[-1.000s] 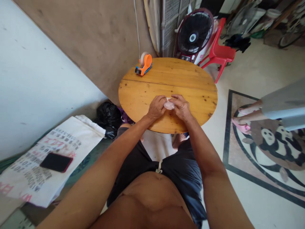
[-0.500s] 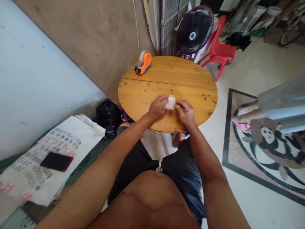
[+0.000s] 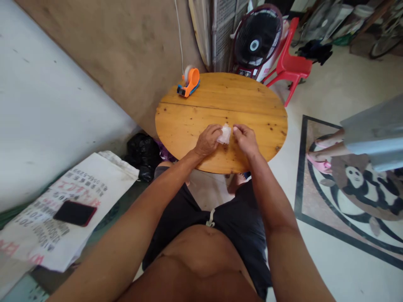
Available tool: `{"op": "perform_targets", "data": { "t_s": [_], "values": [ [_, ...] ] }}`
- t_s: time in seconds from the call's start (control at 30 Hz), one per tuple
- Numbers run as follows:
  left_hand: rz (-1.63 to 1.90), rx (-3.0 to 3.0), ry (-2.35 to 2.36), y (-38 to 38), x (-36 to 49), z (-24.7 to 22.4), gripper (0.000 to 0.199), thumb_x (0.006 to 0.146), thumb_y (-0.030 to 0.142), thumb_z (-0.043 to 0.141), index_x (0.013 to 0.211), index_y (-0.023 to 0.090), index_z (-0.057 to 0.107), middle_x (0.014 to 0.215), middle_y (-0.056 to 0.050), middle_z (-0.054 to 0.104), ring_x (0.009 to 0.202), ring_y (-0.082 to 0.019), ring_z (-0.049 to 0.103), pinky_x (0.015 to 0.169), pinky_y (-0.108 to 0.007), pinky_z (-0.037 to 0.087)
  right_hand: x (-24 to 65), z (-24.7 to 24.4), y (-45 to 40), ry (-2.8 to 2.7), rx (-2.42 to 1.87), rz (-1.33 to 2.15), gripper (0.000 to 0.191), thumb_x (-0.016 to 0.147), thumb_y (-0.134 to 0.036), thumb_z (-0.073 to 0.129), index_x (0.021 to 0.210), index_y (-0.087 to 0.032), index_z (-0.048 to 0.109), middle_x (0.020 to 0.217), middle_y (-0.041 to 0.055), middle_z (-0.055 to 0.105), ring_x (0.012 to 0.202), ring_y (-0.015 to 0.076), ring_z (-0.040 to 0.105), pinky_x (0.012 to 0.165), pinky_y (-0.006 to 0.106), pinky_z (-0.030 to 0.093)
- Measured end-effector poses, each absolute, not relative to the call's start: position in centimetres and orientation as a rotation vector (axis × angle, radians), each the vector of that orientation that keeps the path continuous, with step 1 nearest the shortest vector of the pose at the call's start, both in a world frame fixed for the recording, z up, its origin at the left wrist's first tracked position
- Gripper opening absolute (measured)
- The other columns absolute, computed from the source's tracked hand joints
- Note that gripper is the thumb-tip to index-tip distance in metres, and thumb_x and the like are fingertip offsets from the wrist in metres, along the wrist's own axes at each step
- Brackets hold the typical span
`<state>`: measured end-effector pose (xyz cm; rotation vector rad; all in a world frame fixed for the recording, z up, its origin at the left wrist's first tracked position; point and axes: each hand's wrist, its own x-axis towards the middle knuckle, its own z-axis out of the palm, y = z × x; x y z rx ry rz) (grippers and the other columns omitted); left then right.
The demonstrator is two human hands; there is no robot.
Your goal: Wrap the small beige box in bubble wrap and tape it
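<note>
You wear only dark navy shorts [image 3: 239, 222] with a pale drawstring [image 3: 210, 219] knotted at the waistband; your torso and both arms are bare, with no sleeves, watch or rings visible on your left hand [image 3: 208, 141] or right hand [image 3: 247, 140].

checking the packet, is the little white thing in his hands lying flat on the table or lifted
Lifted: the left hand pinches the white packet upright above the table; the right hand sits beside it.

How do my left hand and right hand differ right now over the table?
The left hand pinches the small white piece by its edge; the right hand sits just beside it, fingers curled, contact unclear. The left hand lies nearer the tape dispenser. Both hover low over the round wooden table.
</note>
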<state>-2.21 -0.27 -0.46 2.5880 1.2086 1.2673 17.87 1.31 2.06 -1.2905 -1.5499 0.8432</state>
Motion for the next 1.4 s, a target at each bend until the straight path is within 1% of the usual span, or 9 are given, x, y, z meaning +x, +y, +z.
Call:
{"op": "perform_targets", "data": {
  "t_s": [0.13, 0.23, 0.5, 0.63, 0.77, 0.93, 1.07, 1.23, 1.4],
  "values": [
    [1.218, 2.562, 1.235, -0.1, -2.2, -0.5, 0.024, 0.101, 0.028, 0.043, 0.107, 0.017, 0.064, 0.127, -0.018, 0.066, 0.124, -0.027, 0.059, 0.107, -0.05, 0.052, 17.7, 3.1, 5.5, -1.588, -1.261, 1.126, 0.037, 0.071, -0.056, 0.074, 0.084, -0.021, 0.073, 0.074, 0.0015, 0.067, 0.072, 0.0174, 0.056, 0.073, 0.034, 0.051],
    [1.196, 2.566, 1.257, -0.1, -2.3, -0.5, 0.023, 0.1, 0.025, 0.045, 0.106, 0.017, 0.065, 0.127, -0.016, 0.066, 0.124, -0.027, 0.059, 0.107, -0.048, 0.052, 17.2, 3.7, 6.8, -1.605, -1.237, 1.242, 0.03, 0.063, -0.046, 0.08, 0.075, -0.02, 0.071, 0.068, 0.0001, 0.064, 0.065, 0.0148, 0.051, 0.067, 0.032, 0.048],
    [1.202, 2.549, 1.272, -0.1, -2.1, -0.4, 0.022, 0.1, 0.024, 0.045, 0.105, 0.017, 0.065, 0.126, -0.016, 0.066, 0.123, -0.026, 0.058, 0.106, -0.046, 0.053, 16.7, 3.8, 6.9, -1.83, -1.298, 0.908, 0.009, 0.072, -0.029, 0.07, 0.07, -0.021, 0.068, 0.067, 0.0, 0.063, 0.066, 0.0158, 0.052, 0.072, 0.034, 0.045],
    [1.213, 2.56, 1.261, -0.1, -2.2, -0.5, 0.022, 0.1, 0.022, 0.045, 0.106, 0.017, 0.065, 0.126, -0.016, 0.065, 0.123, -0.026, 0.058, 0.107, -0.046, 0.052, 16.8, 3.9, 6.7, -1.857, -1.283, 0.745, 0.007, 0.077, -0.027, 0.066, 0.077, -0.021, 0.07, 0.075, 0.0018, 0.068, 0.075, 0.0188, 0.058, 0.08, 0.036, 0.049],
    [1.205, 2.552, 1.279, -0.1, -2.2, -0.5, 0.023, 0.1, 0.021, 0.045, 0.109, 0.017, 0.065, 0.126, -0.015, 0.064, 0.124, -0.026, 0.058, 0.107, -0.046, 0.052, 17.7, 4.7, 4.8, -1.734, -1.228, 0.651, 0.017, 0.079, -0.03, 0.066, 0.092, -0.021, 0.072, 0.091, 0.0052, 0.073, 0.084, 0.0213, 0.064, 0.084, 0.039, 0.051],
    [1.198, 2.527, 1.281, 0.0, -2.1, -0.8, 0.022, 0.101, 0.027, 0.048, 0.112, 0.017, 0.065, 0.127, -0.015, 0.064, 0.124, -0.025, 0.058, 0.106, -0.044, 0.051, 18.5, 4.6, -0.6, -1.911, -1.16, 0.567, 0.021, 0.083, -0.039, 0.069, 0.094, -0.021, 0.073, 0.092, 0.0067, 0.071, 0.081, 0.0216, 0.065, 0.08, 0.038, 0.054],
    [1.217, 2.516, 1.264, 0.1, -2.2, -0.9, 0.023, 0.102, 0.032, 0.048, 0.11, 0.018, 0.065, 0.126, -0.015, 0.065, 0.125, -0.025, 0.058, 0.106, -0.045, 0.051, 18.0, 3.2, -3.7, -1.965, -1.129, 0.382, 0.023, 0.085, -0.037, 0.069, 0.103, -0.022, 0.07, 0.105, 0.0093, 0.07, 0.082, 0.0202, 0.065, 0.08, 0.037, 0.055],
    [1.314, 2.538, 1.22, 0.1, -2.2, -0.9, 0.026, 0.103, 0.037, 0.047, 0.108, 0.017, 0.063, 0.122, -0.016, 0.067, 0.121, -0.027, 0.061, 0.104, -0.046, 0.053, 17.3, 3.0, -3.6, -1.899, -1.13, 0.348, 0.009, 0.087, -0.028, 0.063, 0.086, -0.023, 0.07, 0.088, 0.006, 0.071, 0.083, 0.0211, 0.064, 0.082, 0.037, 0.054],
    [1.354, 2.529, 1.17, 0.3, -2.2, -1.3, 0.034, 0.105, 0.042, 0.039, 0.119, 0.017, 0.059, 0.119, -0.016, 0.067, 0.119, -0.028, 0.062, 0.103, -0.049, 0.053, 17.3, 3.8, -2.4, -1.651, -1.192, 0.745, 0.013, 0.081, -0.034, 0.068, 0.079, -0.022, 0.071, 0.074, 0.0016, 0.07, 0.069, 0.0173, 0.062, 0.07, 0.033, 0.053]
  ]
}}
